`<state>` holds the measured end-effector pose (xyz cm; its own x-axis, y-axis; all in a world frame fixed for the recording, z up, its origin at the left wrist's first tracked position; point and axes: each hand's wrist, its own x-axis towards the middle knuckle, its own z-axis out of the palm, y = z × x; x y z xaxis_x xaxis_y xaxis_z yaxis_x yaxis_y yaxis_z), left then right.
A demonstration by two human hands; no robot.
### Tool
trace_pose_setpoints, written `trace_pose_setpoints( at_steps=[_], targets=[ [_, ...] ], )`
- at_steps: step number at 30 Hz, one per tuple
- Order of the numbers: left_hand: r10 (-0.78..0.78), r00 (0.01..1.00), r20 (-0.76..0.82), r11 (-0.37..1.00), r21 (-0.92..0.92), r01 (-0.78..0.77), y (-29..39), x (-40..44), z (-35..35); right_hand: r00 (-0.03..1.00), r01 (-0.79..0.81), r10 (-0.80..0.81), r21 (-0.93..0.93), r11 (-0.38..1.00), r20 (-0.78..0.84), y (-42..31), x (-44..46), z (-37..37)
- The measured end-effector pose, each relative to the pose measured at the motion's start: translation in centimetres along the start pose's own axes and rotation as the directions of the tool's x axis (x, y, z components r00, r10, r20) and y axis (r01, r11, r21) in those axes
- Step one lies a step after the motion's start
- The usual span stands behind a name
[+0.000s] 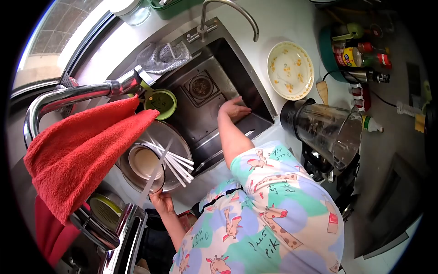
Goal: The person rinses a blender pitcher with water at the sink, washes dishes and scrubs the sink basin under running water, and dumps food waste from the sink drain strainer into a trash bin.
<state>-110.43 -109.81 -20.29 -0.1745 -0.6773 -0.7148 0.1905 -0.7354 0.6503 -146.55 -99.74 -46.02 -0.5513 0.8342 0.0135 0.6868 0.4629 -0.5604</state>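
My right hand (235,109) reaches down into the steel sink (219,59), fingers stretched out near its right-hand wall, holding nothing I can see. My left hand (162,201) has its fingers closed at the lower rim of a metal basin (179,140). Inside the basin are a pale bowl (143,162) within a larger dark-rimmed vessel, several white chopsticks (175,165) and a long flat blade-like strip (157,173). A green-rimmed cup (160,103) stands at the sink's left side, above the basin.
A red towel (84,150) hangs over a chrome pipe (68,93) on the left. A curved faucet (230,7) rises behind the sink, beside a silvery mesh cloth (166,57). To the right are a patterned plate (290,71), a blender jug (324,130) and bottles (351,57).
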Motion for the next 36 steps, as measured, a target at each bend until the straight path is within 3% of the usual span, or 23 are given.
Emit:
trace_pose_setpoints(
  at_steps=[2,4,5,8,9,12,13,14,16,18,19,22,23,24,26,28,29,32,33,36],
  targets=[
    [0.002,1.000,0.021,1.000,0.018,-0.002,-0.1,-0.1,-0.3,0.999,0.034,-0.036,-0.070,0.997,-0.028,-0.6,-0.6,2.4],
    [-0.002,1.000,0.021,0.999,0.033,0.001,0.0,-0.1,-0.9,0.988,0.139,-0.131,-0.120,0.983,0.077,-1.0,-1.8,3.0],
    [0.000,1.000,0.029,0.999,0.037,-0.001,-0.1,0.2,-0.8,0.955,0.188,-0.190,0.033,0.982,0.229,-1.1,-2.5,2.7],
    [0.017,1.000,0.018,0.999,0.029,-0.018,0.0,0.0,-0.2,0.960,0.051,-0.094,0.165,0.985,0.262,-1.5,-2.1,-0.7],
    [0.019,1.000,0.015,0.999,0.032,-0.020,0.1,0.1,-0.4,0.997,0.077,-0.075,-0.037,0.996,0.031,0.6,-1.7,0.7],
    [0.015,1.000,0.001,1.000,0.026,-0.015,-0.2,0.2,-1.1,0.990,0.131,-0.113,-0.285,0.949,0.079,1.3,-2.3,1.2],
    [0.015,1.000,-0.006,1.000,0.019,-0.015,0.0,0.0,-0.7,0.965,0.191,-0.120,-0.311,0.931,0.232,0.1,-2.9,1.0],
    [0.015,1.000,-0.012,1.000,0.012,-0.015,0.1,-0.2,-0.5,0.868,0.339,-0.317,0.010,0.941,0.382,-0.9,-3.1,0.4],
    [0.005,1.000,-0.016,1.000,0.015,-0.004,0.1,-0.1,-0.5,0.831,0.356,-0.398,0.178,0.917,0.388,-3.0,-3.3,-1.4],
    [-0.005,1.000,-0.021,1.000,0.004,0.005,0.2,0.1,-0.6,0.954,-0.016,0.020,-0.014,1.000,0.300,-2.5,-2.2,-1.6],
    [-0.010,1.000,-0.029,1.000,-0.007,0.010,0.2,0.1,-0.7,0.997,-0.027,0.030,-0.047,0.999,0.065,-1.3,-1.7,-1.2],
    [-0.007,1.000,-0.020,1.000,-0.004,0.006,0.1,-0.1,-0.2,0.983,0.054,-0.002,-0.273,0.961,0.185,-1.1,-1.4,-0.8],
    [-0.003,1.000,-0.013,1.000,0.007,0.004,0.2,-0.3,0.0,0.952,0.091,0.009,-0.309,0.947,0.305,-2.1,-2.1,-1.1],
    [-0.001,1.000,-0.021,1.000,0.012,0.002,0.2,-0.3,-0.3,0.888,0.296,-0.245,-0.077,0.952,0.389,-2.1,-2.4,-0.8],
    [0.008,1.000,-0.024,1.000,0.014,-0.008,0.1,0.1,-0.7,0.813,0.364,-0.383,0.131,0.922,0.439,-2.1,-2.3,-1.0],
    [0.010,1.000,-0.029,1.000,0.008,-0.010,0.1,0.0,-0.7,0.966,0.086,-0.050,-0.131,0.988,0.254,-0.8,-1.4,-1.0],
    [0.013,0.999,-0.029,1.000,0.004,-0.013,0.1,0.2,-0.7,0.986,-0.080,0.111,-0.231,0.970,0.127,-0.4,-1.2,-0.5],
    [-0.002,1.000,-0.019,1.000,0.021,0.003,0.0,0.3,-1.5,0.964,0.042,0.056,-0.357,0.933,0.259,-2.1,-1.8,-0.7],
    [-0.005,1.000,-0.021,1.000,0.015,0.005,-0.1,0.1,-1.5,0.949,0.184,-0.134,-0.153,0.971,0.287,-2.1,-1.8,-1.1],
    [0.008,1.000,-0.007,1.000,0.001,-0.008,0.1,0.4,-0.6,0.931,0.197,-0.210,0.075,0.978,0.298,-2.1,-1.4,-2.5]
  ],
)
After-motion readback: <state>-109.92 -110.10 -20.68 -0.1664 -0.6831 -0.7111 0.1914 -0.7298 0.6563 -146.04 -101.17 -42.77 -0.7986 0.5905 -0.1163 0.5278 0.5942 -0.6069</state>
